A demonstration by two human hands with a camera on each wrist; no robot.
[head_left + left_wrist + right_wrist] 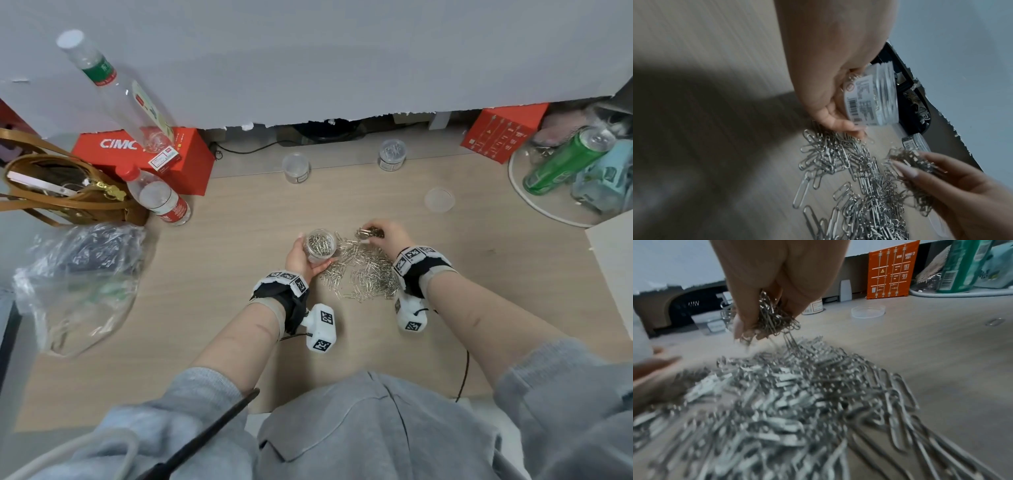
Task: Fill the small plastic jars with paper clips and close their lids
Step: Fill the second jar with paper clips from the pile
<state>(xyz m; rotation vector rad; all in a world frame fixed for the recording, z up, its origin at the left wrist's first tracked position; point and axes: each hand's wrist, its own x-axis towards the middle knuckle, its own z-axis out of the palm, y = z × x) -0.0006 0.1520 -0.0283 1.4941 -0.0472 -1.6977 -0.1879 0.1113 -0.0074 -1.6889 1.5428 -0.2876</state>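
My left hand (301,255) grips a small clear jar (320,245) partly filled with paper clips; the jar's labelled side (865,100) shows in the left wrist view. A heap of silver paper clips (364,272) lies on the wooden table just right of it. My right hand (383,234) pinches a bunch of clips (772,321) just above the far edge of the heap (797,394), close to the jar's mouth. A loose clear lid (439,199) lies farther back right. An empty lidless jar (296,168) and a closed jar with clips (392,154) stand at the back.
At the left stand a brown handbag (61,192), a red box (164,161), two plastic bottles (161,198) and a crumpled clear bag (75,281). A round tray (548,209) with a green can (565,161) sits at the right. A grey partition (325,61) rises behind.
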